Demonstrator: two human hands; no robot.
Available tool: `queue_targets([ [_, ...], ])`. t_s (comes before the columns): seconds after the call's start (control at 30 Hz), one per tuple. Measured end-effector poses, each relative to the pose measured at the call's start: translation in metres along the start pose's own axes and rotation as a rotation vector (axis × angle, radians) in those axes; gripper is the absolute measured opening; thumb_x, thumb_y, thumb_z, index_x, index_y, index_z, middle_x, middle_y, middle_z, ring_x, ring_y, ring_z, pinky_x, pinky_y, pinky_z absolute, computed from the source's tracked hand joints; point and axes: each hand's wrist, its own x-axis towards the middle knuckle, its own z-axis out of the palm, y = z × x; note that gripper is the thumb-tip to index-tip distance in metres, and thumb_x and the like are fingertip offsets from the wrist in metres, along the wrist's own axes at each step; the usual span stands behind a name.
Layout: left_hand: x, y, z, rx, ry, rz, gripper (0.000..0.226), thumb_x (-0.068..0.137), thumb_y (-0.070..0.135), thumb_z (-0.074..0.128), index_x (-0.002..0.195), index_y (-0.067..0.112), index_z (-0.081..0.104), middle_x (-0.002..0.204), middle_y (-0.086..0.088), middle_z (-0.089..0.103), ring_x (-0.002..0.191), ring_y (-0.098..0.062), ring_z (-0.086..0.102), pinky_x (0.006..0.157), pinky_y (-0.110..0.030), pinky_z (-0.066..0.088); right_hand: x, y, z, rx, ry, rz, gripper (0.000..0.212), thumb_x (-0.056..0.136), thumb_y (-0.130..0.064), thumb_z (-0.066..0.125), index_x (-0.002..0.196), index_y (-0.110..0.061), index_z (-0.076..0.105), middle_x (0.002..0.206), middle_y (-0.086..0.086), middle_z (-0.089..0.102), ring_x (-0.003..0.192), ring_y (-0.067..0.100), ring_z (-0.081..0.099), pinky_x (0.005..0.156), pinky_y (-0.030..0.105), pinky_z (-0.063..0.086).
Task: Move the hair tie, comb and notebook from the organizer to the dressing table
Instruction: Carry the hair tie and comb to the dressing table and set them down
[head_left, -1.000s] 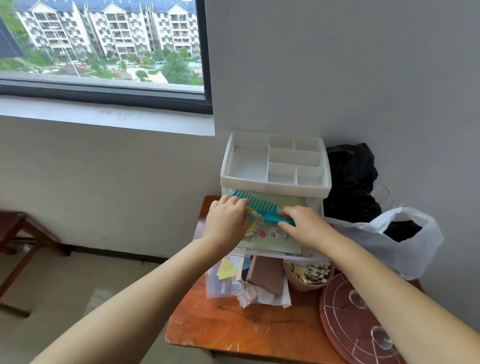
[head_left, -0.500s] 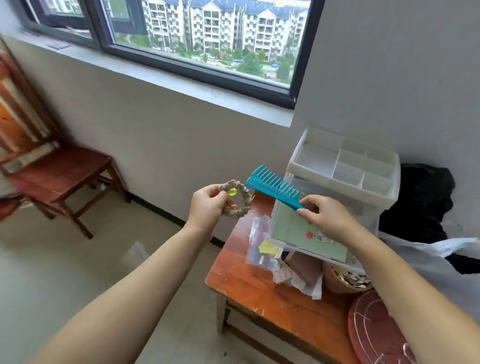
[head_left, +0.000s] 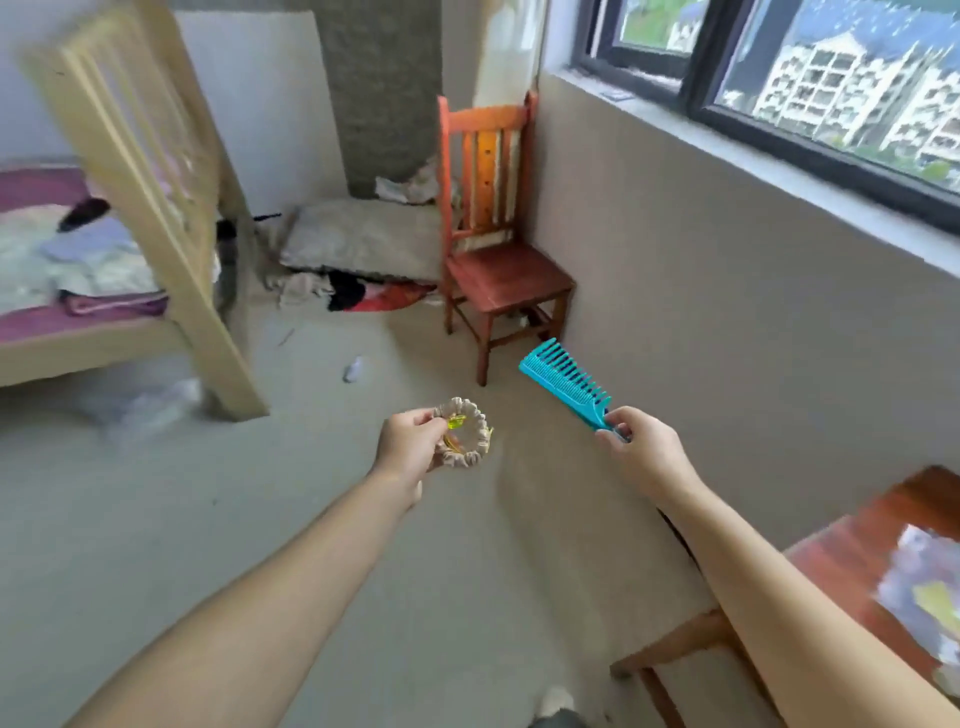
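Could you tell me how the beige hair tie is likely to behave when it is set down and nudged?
The hair tie is gathered, ruffled fabric, so it is probably soft, floppy and light. Pinched in the left hand, it hangs as a loose ring, so it should flop flat rather than roll. Its small yellow charm may snag.

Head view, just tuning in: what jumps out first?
The bright teal comb stands out, pinched by its handle in the right hand at centre right. Beside it, the left hand holds a beige hair tie over bare floor. Behind them, an orange wooden chair stands against the wall under the window.
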Motion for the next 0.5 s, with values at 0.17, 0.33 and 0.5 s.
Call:
queue_targets([
  [0.17, 0.007, -0.008, -0.141, -0.107, 0.327, -0.043, 0.027, 0.080, -0.006, 0.043, 0.072, 0.011, 0.064, 0.055, -0.009, 0.054, 0.053, -0.022, 0.054, 0.062, -0.031, 0.051, 0.010, -0.120, 0.121, -0.021, -0.242, -0.228, 0.019, 0.083, -0.016, 0.062, 0.101, -0.009, 0.066, 0.097, 0.011, 0.067, 0.089, 0.027, 0.059, 0.073, 0.028, 0.040],
  [0.33, 0.010, -0.018, -0.273, -0.225, 0.593, -0.082, 0.024, 0.082, -0.004, 0.044, 0.080, 0.009, 0.064, 0.059, -0.011, 0.054, 0.052, -0.020, 0.056, 0.059, -0.031, 0.052, 0.011, -0.239, 0.239, -0.060, -0.481, -0.424, 0.018, 0.088, -0.017, 0.054, 0.098, -0.008, 0.065, 0.077, 0.005, 0.060, 0.071, 0.026, 0.056, 0.061, 0.030, 0.039],
  [0.5, 0.021, -0.014, -0.406, -0.319, 0.889, -0.084, 0.017, 0.083, -0.003, 0.050, 0.079, 0.006, 0.063, 0.057, -0.010, 0.053, 0.043, -0.016, 0.055, 0.046, -0.024, 0.051, 0.008, -0.364, 0.359, -0.086, -0.673, -0.634, 0.017, 0.089, -0.017, 0.052, 0.096, -0.006, 0.063, 0.084, 0.013, 0.065, 0.074, 0.028, 0.056, 0.062, 0.030, 0.037],
])
